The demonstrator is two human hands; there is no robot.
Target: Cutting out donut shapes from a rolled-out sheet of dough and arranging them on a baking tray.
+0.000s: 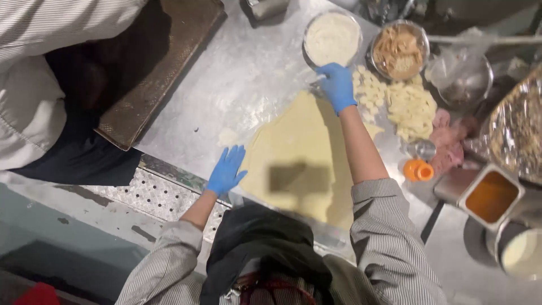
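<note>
Blue-gloved, the left hand [226, 169] is spread flat with fingers released, laid at the left edge of the broad, pale yellow sheet of rolled dough [299, 158]. That sheet is stretched across the floured steel surface [237, 73], its near edge brought right up to the surface's front lip. The right hand [337, 86], also in a blue glove, is pressed down at the sheet's far edge, fingers curled over something small; what is held cannot be told. Just beyond it a round metal bowl of white flour [332, 38] is seen, and a second bowl of brown crumbs [398, 51] beside that. Small cut dough rounds [406, 104] are heaped just right of the sheet. Open surface is left to the upper left, up to the dark baking tray [164, 68].
</note>
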